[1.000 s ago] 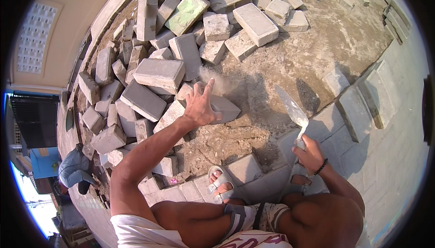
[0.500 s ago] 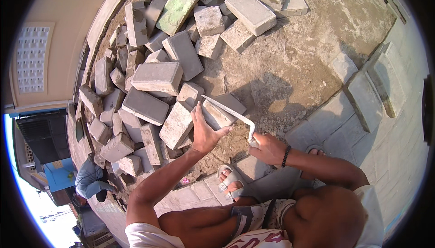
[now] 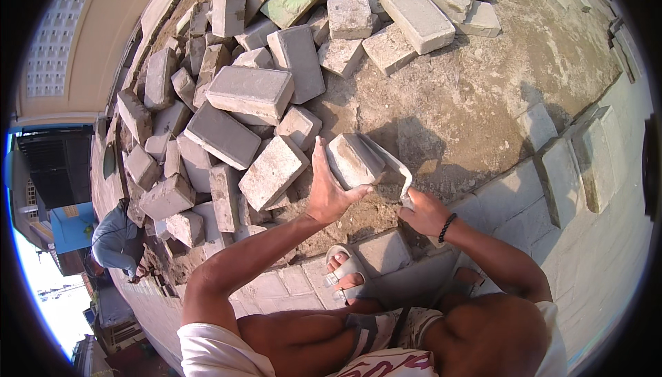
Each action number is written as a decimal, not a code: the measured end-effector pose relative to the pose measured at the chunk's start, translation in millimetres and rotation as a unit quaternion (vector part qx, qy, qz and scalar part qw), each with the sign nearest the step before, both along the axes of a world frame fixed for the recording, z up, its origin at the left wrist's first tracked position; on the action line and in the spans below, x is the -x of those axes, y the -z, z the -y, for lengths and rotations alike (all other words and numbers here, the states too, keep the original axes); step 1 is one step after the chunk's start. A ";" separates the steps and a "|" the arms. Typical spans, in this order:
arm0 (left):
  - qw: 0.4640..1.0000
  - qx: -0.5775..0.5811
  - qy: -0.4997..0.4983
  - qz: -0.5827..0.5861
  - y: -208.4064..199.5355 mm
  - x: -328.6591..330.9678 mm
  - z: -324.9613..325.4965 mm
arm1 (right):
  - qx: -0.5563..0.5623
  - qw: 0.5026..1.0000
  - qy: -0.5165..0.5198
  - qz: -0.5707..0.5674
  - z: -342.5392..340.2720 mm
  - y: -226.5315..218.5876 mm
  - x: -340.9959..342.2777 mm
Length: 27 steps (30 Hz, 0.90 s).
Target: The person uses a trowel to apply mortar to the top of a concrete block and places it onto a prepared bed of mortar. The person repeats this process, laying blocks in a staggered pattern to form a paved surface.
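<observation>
Head view: the tilted brick [image 3: 353, 160] is in front of the person, beside the loose-brick pile [image 3: 252, 89]. Risk: the brick may slip if the left hand [image 3: 331, 194] holds its rough faces unevenly. Risk: the trowel [image 3: 394, 162], along the brick's right side, could skid toward the left thumb if over-pressed. Left thumb and index finger: spread wide, gripping the brick; remaining fingers not distinguishable. Right hand [image 3: 425, 213]: fingers curled tightly around the trowel handle.

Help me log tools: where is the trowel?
In the head view, right of centre, the trowel is in the right hand, just right of the brick by the left hand.
</observation>
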<state>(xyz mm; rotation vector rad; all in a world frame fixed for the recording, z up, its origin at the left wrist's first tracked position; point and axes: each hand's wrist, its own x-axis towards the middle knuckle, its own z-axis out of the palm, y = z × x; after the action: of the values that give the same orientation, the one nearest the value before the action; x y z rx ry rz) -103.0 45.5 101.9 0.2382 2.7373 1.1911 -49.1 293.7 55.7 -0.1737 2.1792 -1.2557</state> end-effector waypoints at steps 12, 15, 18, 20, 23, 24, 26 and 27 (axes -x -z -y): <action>0.996 -0.046 0.068 -0.045 9.3 23.1 -8.1 | -0.209 0.937 -0.142 -0.242 -97.2 -80.8 19.1; 0.995 -0.026 0.080 -0.053 13.1 24.6 -4.0 | -0.270 0.913 -0.198 -0.231 -100.2 -78.3 31.8; 0.995 -0.071 0.070 -0.010 3.8 26.1 -5.7 | -0.287 0.902 -0.207 -0.246 -102.1 -64.7 54.0; 0.997 -0.038 0.061 0.013 0.4 30.0 -10.8 | -0.282 0.904 -0.167 -0.273 -100.2 -63.1 77.6; 0.996 -0.048 0.060 0.046 -5.0 33.2 -15.3 | -0.308 0.920 -0.092 -0.226 -91.6 -84.6 108.3; 0.995 -0.063 0.056 0.048 -5.7 32.7 -13.7 | -0.305 0.921 -0.079 -0.228 -88.6 -93.5 108.8; 0.995 -0.070 0.057 0.040 -6.4 33.2 -11.7 | -0.259 0.931 -0.074 -0.247 -92.1 -93.0 98.1; 0.996 -0.058 0.058 0.030 -5.3 31.9 -7.8 | -0.253 0.929 -0.105 -0.248 -92.3 -89.5 85.9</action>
<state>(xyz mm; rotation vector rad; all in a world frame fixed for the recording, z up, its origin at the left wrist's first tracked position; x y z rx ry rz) -134.9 53.3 107.1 0.3626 2.5675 1.3043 -135.0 386.0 145.1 -0.5417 2.7461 -0.5308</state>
